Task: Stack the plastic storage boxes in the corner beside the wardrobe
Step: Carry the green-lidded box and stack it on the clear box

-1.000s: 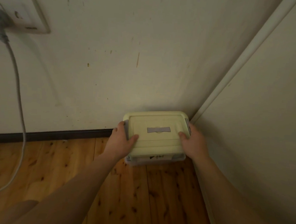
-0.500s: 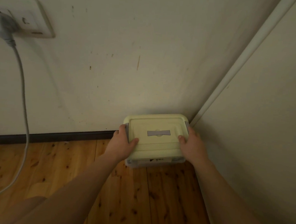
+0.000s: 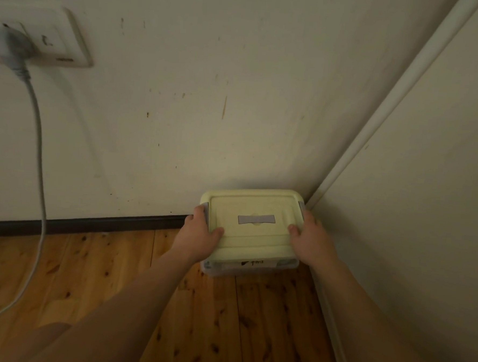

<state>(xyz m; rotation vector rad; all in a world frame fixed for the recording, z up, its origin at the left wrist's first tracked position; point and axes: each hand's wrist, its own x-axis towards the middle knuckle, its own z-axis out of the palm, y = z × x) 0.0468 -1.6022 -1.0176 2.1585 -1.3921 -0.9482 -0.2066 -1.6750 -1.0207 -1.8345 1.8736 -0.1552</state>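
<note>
The left hand [image 3: 198, 235] is clamped on the left end of the storage box [image 3: 253, 232]: its thumb is laid over the lid's edge, while the fingers are curled down the side beside a grey clasp [image 3: 204, 211], so their tips are hidden. The right hand [image 3: 311, 241] is set likewise on the right end, thumb on the lid, fingers wrapped out of sight against the wardrobe side; the right clasp [image 3: 301, 205] is only partly seen. Both forearms are stretched forward from the bottom of the view, where they are cut off by the frame's edge.

The box is seen from above; its pale yellow lid carries a grey handle [image 3: 256, 219] at its centre. The clear body below is mostly hidden by the lid, and only a strip of the front wall is shown, with a label [image 3: 252, 262] whose writing is too blurred to be read. Whether the box is resting on the floor [image 3: 114, 271] or is held just above it cannot be told.

The box is placed in the corner, its back edge close to the wall [image 3: 209, 95] and its right end just beside the wardrobe [image 3: 427, 192]; the gaps there cannot be made out. Open wooden floor is left in front of the box and to its left, along the dark skirting board [image 3: 89, 223]. Well apart at upper left, a wall socket [image 3: 61, 44] is cut off by the frame, and a grey cable [image 3: 40, 140] is hung from its plug down to the floor.
</note>
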